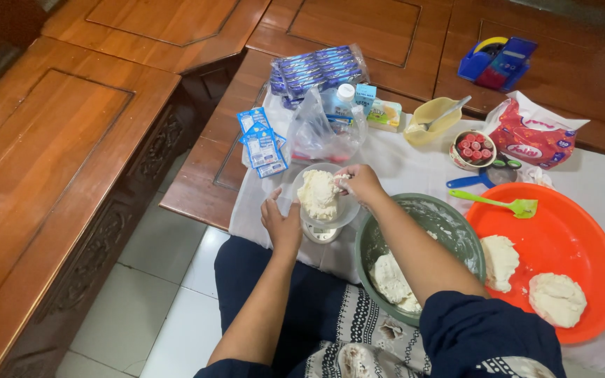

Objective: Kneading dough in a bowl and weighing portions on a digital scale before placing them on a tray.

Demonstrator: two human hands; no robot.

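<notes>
Glossy orange plastic basin [582, 231] (smooth), rough matt dough [318, 194], polished wooden table [197, 175].

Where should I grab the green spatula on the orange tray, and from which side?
Take the green spatula by its thin handle, coming from the left, probably near the tray's rim. The handle points left past that rim and lies bare, while the broad blade end rests on the tray toward the right.

All places are told from the green bowl [449, 231]. Far above-left of it lies a clear pack of blue wrapped bars [316, 68]. Left of that pack, blue-white flat sachets [262, 142] lie fanned. A small blue carton [365, 98] and a yellow-green box [388, 114] stand above. A red-white bag [535, 134] lies above-right.
</notes>
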